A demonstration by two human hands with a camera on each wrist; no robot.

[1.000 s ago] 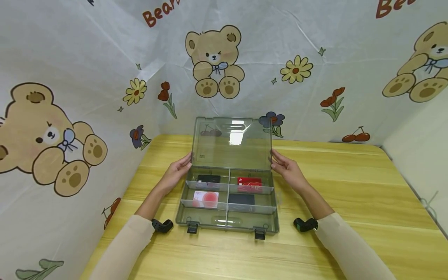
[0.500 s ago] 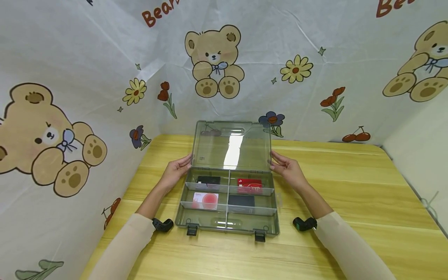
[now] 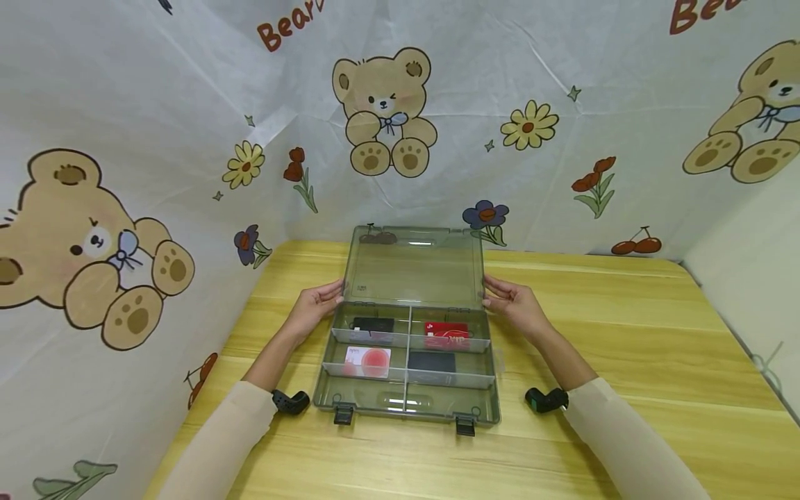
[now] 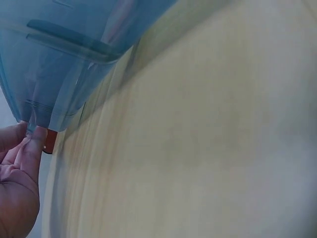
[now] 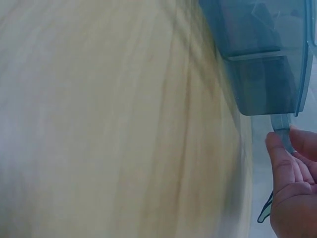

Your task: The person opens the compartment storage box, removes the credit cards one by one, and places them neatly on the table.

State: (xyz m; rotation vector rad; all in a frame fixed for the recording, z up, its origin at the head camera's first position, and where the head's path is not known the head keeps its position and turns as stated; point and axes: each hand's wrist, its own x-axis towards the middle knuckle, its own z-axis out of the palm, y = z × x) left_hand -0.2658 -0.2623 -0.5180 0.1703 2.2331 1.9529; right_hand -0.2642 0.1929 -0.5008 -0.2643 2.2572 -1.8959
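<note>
A translucent grey compartment box [image 3: 406, 414] sits on the table with its lid [image 3: 415, 274] tilted back. At the lid's left edge, my left hand [image 3: 310, 310] pinches it between thumb and fingers. My right hand [image 3: 517, 307] pinches the lid's right edge the same way. Both wrist views show the thumbs and fingertips at the lid's edge. Inside, a black card [image 3: 373, 323] and a red VIP card [image 3: 446, 328] lie in the back compartments. A white and pink card [image 3: 367, 362] and a dark card [image 3: 432, 361] lie in the middle ones.
Two black latches hang at the box's front, a left latch [image 3: 343, 415] and a right latch [image 3: 465, 426]. The wooden table [image 3: 625, 333] stretches to both sides. A white cloth [image 3: 431, 83] printed with bears stands behind and at left.
The lid has tipped farther back, its top edge sinking towards the table. Both hands have kept their hold and come down slightly with it.
</note>
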